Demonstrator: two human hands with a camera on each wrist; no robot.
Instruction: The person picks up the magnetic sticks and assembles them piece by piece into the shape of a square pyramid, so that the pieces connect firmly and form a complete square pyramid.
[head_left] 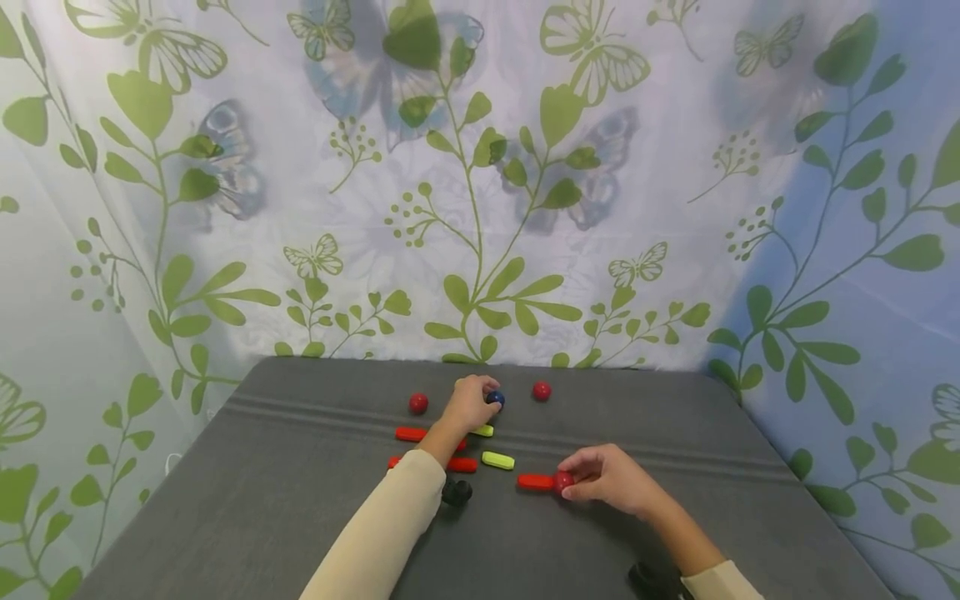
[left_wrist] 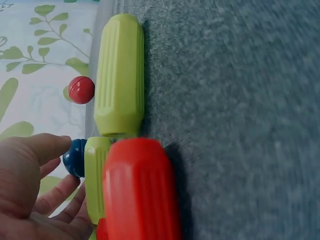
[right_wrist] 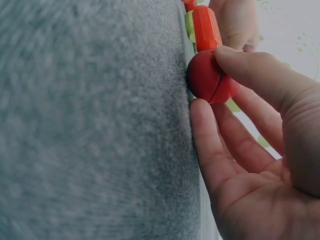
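My left hand (head_left: 468, 404) reaches to the far part of the table and holds a blue ball (left_wrist: 74, 158) between thumb and fingers. Close by, a yellow-green ribbed stick (left_wrist: 97, 175) lies partly behind a red stick (left_wrist: 142, 190). Nearer the front, my right hand (head_left: 618, 479) pinches a red ball (right_wrist: 204, 75) low on the grey cloth. That ball meets the end of a red stick (head_left: 535, 482) pointing left. In the head view, my left forearm covers part of the red sticks under it.
Two loose red balls, a left one (head_left: 418, 403) and a right one (head_left: 542, 390), sit near the back edge. A short yellow-green stick (head_left: 498, 460) lies mid-table beside a red stick (head_left: 457, 465). Patterned curtain (head_left: 480, 208) stands behind the grey table (head_left: 262, 500).
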